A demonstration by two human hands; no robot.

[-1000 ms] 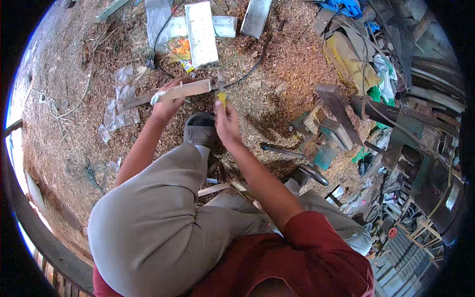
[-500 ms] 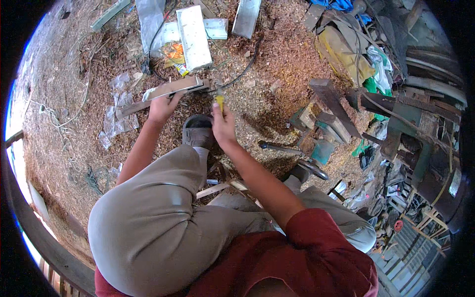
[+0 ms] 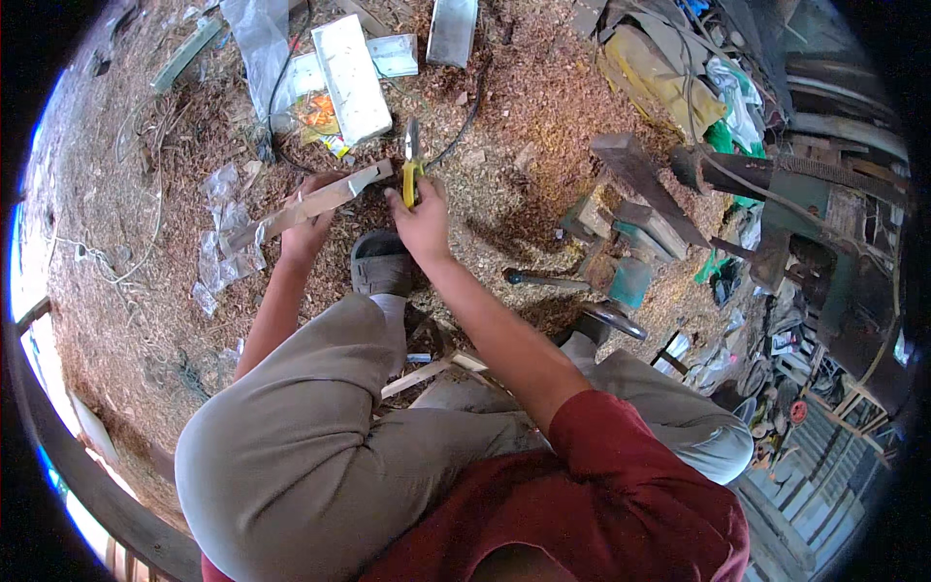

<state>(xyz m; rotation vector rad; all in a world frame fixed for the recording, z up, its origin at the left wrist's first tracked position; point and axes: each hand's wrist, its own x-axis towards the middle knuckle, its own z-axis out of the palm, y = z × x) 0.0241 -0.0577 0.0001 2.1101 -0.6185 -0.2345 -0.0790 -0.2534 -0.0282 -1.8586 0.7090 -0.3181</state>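
My left hand (image 3: 304, 233) is wrapped round a long flat piece of wood (image 3: 330, 197), pale along its upper face, which slants up to the right. Its far right end has a notched, darker tip. In my right hand (image 3: 424, 225) are yellow-handled pliers (image 3: 409, 175), jaws pointing away from me, just right of the wood's end and apart from it. The fingers of my left hand are partly hidden behind the wood. My sandalled foot (image 3: 381, 262) rests on the ground below both hands.
Wood shavings cover the ground. Ahead lie a whitish block (image 3: 351, 82), clear plastic (image 3: 254, 48) and a black cable (image 3: 469, 114). To the right are a hammer-like tool with a dark handle (image 3: 548, 280), wood offcuts (image 3: 645, 228) and a heap of scrap. Crumpled clear plastic (image 3: 219, 233) lies left.
The wood in my left hand has turned, showing a broader pale face. My right hand has shifted slightly left and toward me, and the pliers now show clearly, pointing away.
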